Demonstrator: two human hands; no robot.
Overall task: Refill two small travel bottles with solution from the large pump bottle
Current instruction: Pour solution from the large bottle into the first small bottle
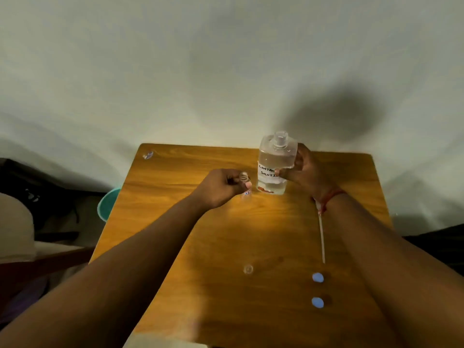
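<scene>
My left hand [221, 188] grips a small clear travel bottle [244, 184] with its neck open, held upright just above the wooden table [175, 197]. Close to its right, my right hand [302, 169] holds the large clear bottle [275, 162] by its side; the bottle has no pump on its open neck, a white hand-written label, and liquid up to about two thirds. A second small clear bottle [248, 269] stands open near the table's front middle. The pump's white tube [322, 237] lies on the table under my right wrist. Two blue caps [317, 277] [317, 302] lie at the front right.
A teal bowl [108, 204] sits beyond the table's left edge, with dark clutter and a pale rounded object further left. A plain wall rises right behind the table. A small shiny scrap [148, 154] lies at the far left corner.
</scene>
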